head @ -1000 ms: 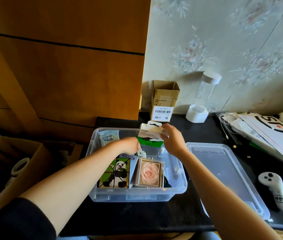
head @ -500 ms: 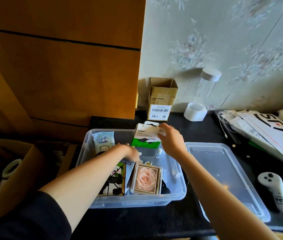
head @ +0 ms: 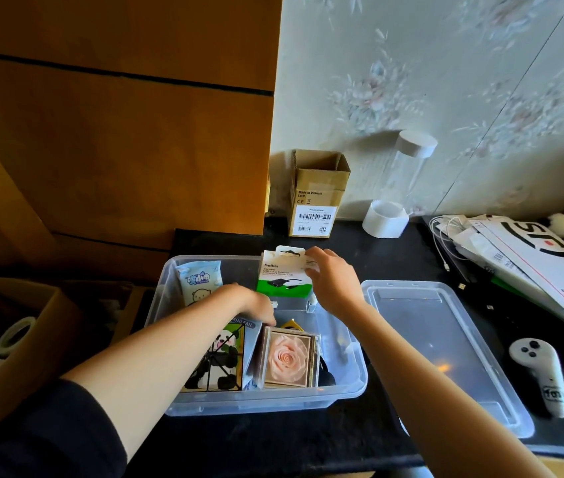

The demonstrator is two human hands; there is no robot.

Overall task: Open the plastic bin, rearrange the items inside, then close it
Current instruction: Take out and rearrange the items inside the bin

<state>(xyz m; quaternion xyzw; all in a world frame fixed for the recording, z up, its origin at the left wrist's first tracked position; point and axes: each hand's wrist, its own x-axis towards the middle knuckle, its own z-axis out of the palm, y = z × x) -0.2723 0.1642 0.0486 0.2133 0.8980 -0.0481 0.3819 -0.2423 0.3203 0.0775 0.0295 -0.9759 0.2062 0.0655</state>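
Plastic bin [head: 349,391] open on dark tabletop [head: 359,250]; lid [head: 446,346] laid flat just beside it, R side. Belkin box [head: 282,274] held upright at far end of bin, top corner pinched by right hand [head: 334,284]. Left hand [head: 256,303] reached down into bin mid-section, fingers hidden, grip can't be told. Panda box [head: 220,360] and rose box [head: 287,360] stood side by side at near end; wipes pack [head: 199,281] leaned at far-L corner.

The open bin [head: 170,343] sits at lower centre; its lid [head: 446,353] lies right of it, a cardboard box [head: 318,194] behind.
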